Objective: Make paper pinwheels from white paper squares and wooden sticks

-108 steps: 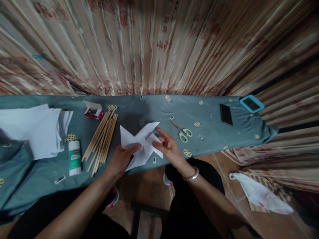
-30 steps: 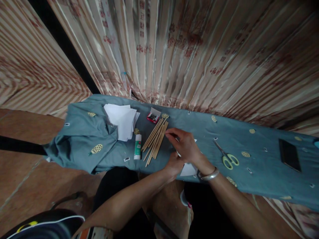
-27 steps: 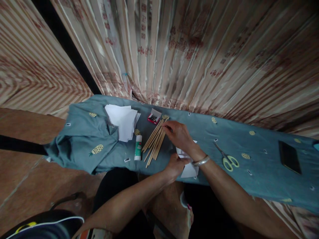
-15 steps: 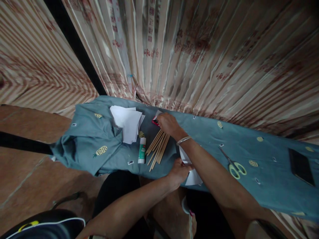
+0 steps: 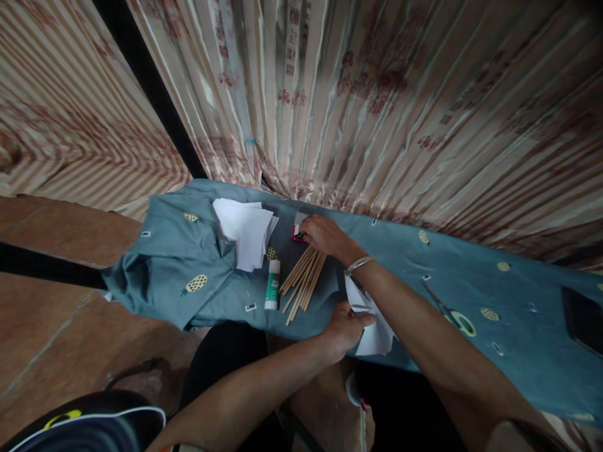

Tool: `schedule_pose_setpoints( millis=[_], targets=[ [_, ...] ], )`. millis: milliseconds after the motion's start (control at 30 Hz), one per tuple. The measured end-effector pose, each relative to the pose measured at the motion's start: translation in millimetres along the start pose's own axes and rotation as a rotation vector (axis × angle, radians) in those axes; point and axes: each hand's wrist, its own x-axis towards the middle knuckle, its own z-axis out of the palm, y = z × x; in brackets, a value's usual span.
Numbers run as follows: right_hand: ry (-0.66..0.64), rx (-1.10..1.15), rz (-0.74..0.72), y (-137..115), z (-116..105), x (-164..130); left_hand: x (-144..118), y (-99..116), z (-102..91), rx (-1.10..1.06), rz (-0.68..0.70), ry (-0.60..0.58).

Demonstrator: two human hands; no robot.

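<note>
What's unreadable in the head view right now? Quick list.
- Small red box: contents hidden by the right hand, whose fingertips cover its opening.
- Folded white paper piece: shape mostly hidden under the right forearm; left hand pins its near edge.
- Yellow-handled scissors: blades partly behind the forearm.
- Black phone: cut off by the right frame edge.
- White-and-green glue stick: label too small to read.

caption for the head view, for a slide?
Right hand reaches into small red box past wooden sticks; left hand pins folded white paper.
</note>
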Motion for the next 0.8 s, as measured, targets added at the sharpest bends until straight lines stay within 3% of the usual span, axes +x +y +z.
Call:
schedule_pose_setpoints(
  millis=[500, 800],
  targets=[
    [0.027, 0.067, 0.054, -0.7, 7.9, 4.2, 1.8, -0.7, -0.6, 0.015, -0.035, 0.019],
    [0.138, 0.322, 0.218, -2.6, 7.6, 4.1, 0.6, 0.9, 0.5, -0.023, -0.006, -0.011]
  ],
)
